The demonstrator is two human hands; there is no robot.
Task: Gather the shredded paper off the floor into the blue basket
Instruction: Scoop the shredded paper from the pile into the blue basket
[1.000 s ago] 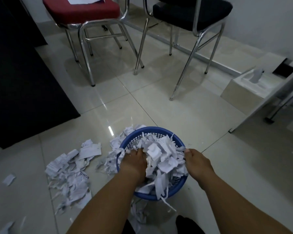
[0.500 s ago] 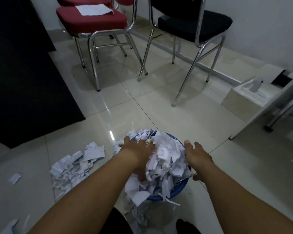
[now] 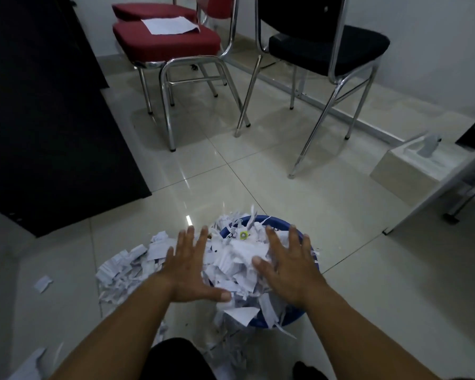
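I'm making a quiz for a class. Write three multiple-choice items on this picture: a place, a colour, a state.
1. Relative to the blue basket, most loose shredded paper lies: A. to its right B. to its left C. against the far wall
2. The chair seat bearing the sheet of paper is: A. black B. blue C. red
3. The left hand and right hand are: A. both open B. both fists C. gripping the rim
Answers: 1 B, the scraps spread out at its left. 2 C, the seat under the sheet is red. 3 A, fingers straight and spread.
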